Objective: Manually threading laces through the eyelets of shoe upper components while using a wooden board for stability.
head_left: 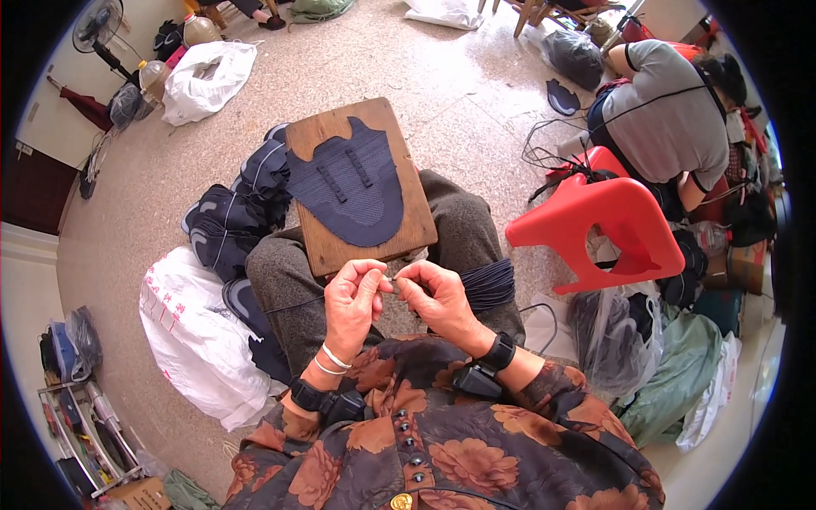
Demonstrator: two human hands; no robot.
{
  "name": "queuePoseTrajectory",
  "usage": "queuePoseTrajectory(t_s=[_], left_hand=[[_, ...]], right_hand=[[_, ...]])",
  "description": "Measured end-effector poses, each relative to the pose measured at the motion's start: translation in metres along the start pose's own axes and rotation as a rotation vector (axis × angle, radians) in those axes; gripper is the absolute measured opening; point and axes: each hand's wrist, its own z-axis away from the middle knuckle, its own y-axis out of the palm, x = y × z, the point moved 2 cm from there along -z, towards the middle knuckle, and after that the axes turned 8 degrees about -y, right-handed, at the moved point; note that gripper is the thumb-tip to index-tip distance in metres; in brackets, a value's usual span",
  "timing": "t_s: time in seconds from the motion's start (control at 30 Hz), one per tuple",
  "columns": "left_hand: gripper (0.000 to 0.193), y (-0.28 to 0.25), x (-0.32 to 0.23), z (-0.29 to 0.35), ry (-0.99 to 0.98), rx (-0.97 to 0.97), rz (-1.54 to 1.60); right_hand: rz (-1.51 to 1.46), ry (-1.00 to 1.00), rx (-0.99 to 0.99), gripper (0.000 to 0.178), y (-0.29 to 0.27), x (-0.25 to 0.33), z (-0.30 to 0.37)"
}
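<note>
My left hand point(353, 308) and my right hand point(438, 302) meet over my lap, thumbs and forefingers pinched at the tips. Something small and dark sits between the fingertips, too tiny to name. A thin dark cord point(293, 305) crosses my left thigh and runs up to my left hand. Beside my right hand, a bundle of dark blue cord point(489, 285) lies over my right thigh. Just beyond the hands, a dark blue textured fabric piece, shaped like a shoe upper point(357, 191), rests flat on a wooden stool point(412, 229). Two short dark strips lie on it.
Tied bundles of dark fabric pieces point(229, 225) and a white sack point(191, 331) lie left of my legs. A red plastic stool point(612, 225) stands on the right, with plastic bags point(680, 370) below it. Another person point(667, 110) bends over behind it.
</note>
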Motion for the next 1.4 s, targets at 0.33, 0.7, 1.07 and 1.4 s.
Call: queuePoseTrajectory(t_s=[0.33, 0.7, 1.07, 1.4], left_hand=[[0.013, 0.0, -0.002, 0.0, -0.021, 0.002, -0.066], [0.015, -0.008, -0.003, -0.003, -0.161, 0.166, 0.071], [0.013, -0.007, -0.006, -0.003, -0.08, 0.173, -0.058], [0.01, -0.008, -0.009, -0.001, -0.028, 0.188, -0.187]], right_hand=[[0.168, -0.111, -0.017, 0.008, -0.002, 0.006, -0.003], [0.259, -0.286, 0.042, 0.008, -0.007, 0.007, -0.005], [-0.314, 0.152, 0.082, 0.015, -0.008, -0.002, -0.004], [-0.267, 0.134, 0.102, 0.014, -0.008, -0.006, -0.002]])
